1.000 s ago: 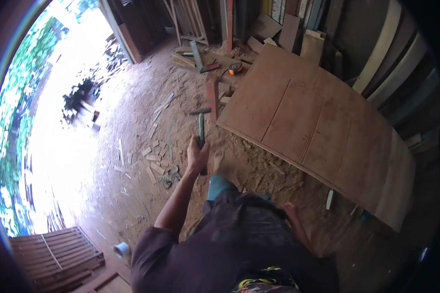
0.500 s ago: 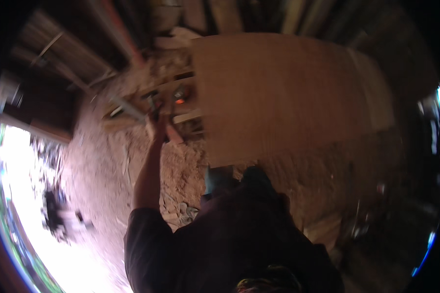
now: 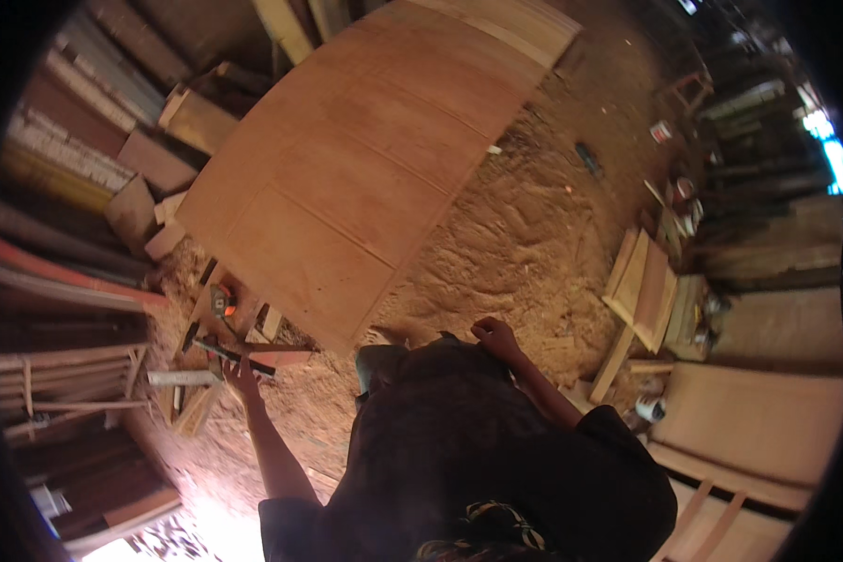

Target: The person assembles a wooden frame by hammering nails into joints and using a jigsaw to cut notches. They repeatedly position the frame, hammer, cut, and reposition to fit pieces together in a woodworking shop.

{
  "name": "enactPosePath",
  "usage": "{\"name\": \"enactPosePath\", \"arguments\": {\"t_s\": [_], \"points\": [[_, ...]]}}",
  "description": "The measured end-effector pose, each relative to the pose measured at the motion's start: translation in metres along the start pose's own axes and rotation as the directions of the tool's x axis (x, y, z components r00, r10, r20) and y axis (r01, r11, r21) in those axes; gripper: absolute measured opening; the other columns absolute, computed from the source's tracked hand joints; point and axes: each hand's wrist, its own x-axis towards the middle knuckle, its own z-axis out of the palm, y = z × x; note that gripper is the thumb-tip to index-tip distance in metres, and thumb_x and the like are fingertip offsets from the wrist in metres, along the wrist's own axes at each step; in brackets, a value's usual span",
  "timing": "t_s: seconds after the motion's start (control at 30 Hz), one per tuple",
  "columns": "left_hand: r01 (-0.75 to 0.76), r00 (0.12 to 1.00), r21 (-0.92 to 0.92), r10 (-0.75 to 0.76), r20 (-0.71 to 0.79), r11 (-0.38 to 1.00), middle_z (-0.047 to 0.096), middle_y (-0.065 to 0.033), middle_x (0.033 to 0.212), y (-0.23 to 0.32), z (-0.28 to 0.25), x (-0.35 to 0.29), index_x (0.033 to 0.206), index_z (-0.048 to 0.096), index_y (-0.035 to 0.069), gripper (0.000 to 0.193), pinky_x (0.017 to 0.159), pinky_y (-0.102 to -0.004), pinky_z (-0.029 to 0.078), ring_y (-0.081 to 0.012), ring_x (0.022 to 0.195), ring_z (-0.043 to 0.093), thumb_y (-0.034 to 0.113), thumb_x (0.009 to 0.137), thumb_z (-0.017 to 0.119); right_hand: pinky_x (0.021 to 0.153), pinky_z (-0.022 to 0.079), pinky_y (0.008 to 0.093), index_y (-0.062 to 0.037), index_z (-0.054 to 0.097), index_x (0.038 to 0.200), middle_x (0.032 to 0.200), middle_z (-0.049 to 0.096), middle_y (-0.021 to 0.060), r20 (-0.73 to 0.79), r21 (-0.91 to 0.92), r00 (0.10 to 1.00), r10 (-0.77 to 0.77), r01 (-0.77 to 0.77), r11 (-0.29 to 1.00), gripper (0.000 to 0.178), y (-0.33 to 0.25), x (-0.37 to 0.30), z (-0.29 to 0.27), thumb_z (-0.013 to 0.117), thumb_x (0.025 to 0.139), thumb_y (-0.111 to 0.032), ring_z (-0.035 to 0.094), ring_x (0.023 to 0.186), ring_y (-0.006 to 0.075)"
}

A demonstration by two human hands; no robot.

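Observation:
My left hand [image 3: 241, 377] is over a low stand of boards at the left, its fingers closed round the dark handle of a hammer [image 3: 260, 366]. The hammer's head points left, away from my body. A tape measure [image 3: 222, 301] with an orange patch lies just beyond the hammer. Near my lap, my right hand [image 3: 498, 339] is curled in a loose fist, and nothing shows in it. A large reddish-brown wooden panel [image 3: 347, 159] with faint lines across its face spreads out ahead of me, its near corner close to my legs.
Sawdust [image 3: 525, 234] covers the ground right of the panel. Stacked planks [image 3: 84, 159] lean at the far left beside a slatted wooden frame [image 3: 75, 384]. At the right are wood offcuts [image 3: 642, 290], a pale board [image 3: 749, 421] and a dark green tool [image 3: 588, 159] on the ground.
My view has turned right, so the panel now slants up and the right side shows. My left hand stays by the hammer at the stand. My right hand has come into sight.

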Motion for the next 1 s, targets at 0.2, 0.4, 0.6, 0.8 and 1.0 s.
{"name": "enactPosePath", "arguments": {"t_s": [0.2, 0.4, 0.6, 0.8, 1.0], "points": [[-0.603, 0.773, 0.177, 0.624, -0.109, 0.778, 0.064, -0.0184, 0.143, -0.008, -0.009, 0.036, 0.149, 0.058, 0.000, 0.060, 0.103, -0.0410, 0.055, -0.0311, 0.121, 0.067, 0.018, 0.096, 0.079, 0.071, 0.059, 0.0394, 0.0016, 0.076, 0.108, 0.089, 0.077, 0.0147, -0.291, 0.381, 0.954, 0.073, 0.046, 0.923, 0.031, 0.038, -0.059, -0.017, 0.072, 0.102, -0.028, 0.074, 0.072, 0.0216], [-0.572, 0.807, -0.179, 0.588, 0.052, 0.801, 0.072, -0.0107, 0.125, 0.132, 0.066, -0.143, 0.138, 0.064, 0.000, 0.040, 0.092, -0.0358, 0.056, -0.0249, 0.111, 0.070, 0.020, 0.104, 0.071, 0.052, 0.046, 0.0265, -0.0029, 0.071, 0.090, 0.065, 0.063, -0.0015, -0.459, 0.458, 0.872, 0.172, 0.067, 0.886, 0.025, 0.000, -0.130, -0.083, 0.077, 0.101, -0.025, 0.056, 0.053, 0.0068], [-0.486, 0.447, -0.590, 0.763, 0.467, 0.645, 0.074, -0.0095, 0.107, 0.231, 0.197, -0.350, 0.125, 0.068, -0.001, 0.029, 0.083, -0.0367, 0.058, -0.0205, 0.096, 0.072, 0.022, 0.108, 0.064, 0.058, 0.048, 0.0274, -0.0011, 0.072, 0.090, 0.070, 0.068, 0.0011, -0.734, 0.421, 0.675, 0.082, 0.357, 0.834, 0.018, -0.035, -0.172, -0.156, 0.078, 0.100, -0.016, 0.061, 0.065, 0.0050], [-0.256, -0.243, -0.822, 0.789, 0.564, 0.509, 0.071, -0.0128, 0.087, 0.279, 0.251, -0.468, 0.107, 0.069, -0.003, 0.025, 0.075, -0.0391, 0.060, -0.0244, 0.083, 0.071, 0.022, 0.109, 0.063, 0.063, 0.052, 0.0259, 0.0003, 0.074, 0.094, 0.081, 0.072, 0.0060, -0.885, 0.292, 0.464, -0.028, 0.602, 0.743, 0.007, -0.133, -0.260, -0.203, 0.079, 0.096, -0.004, 0.067, 0.071, 0.0103], [0.139, -0.675, -0.823, 0.660, 0.329, 0.552, 0.069, -0.0114, 0.077, 0.316, 0.253, -0.534, 0.099, 0.067, -0.001, 0.035, 0.065, -0.0400, 0.058, -0.0265, 0.071, 0.070, 0.034, 0.106, 0.068, 0.062, 0.053, 0.0303, -0.0024, 0.078, 0.094, 0.082, 0.077, 0.0071, -0.938, 0.079, 0.326, -0.118, 0.532, 0.843, 0.009, -0.174, -0.289, -0.179, 0.085, 0.088, -0.004, 0.070, 0.069, 0.0144]]}}
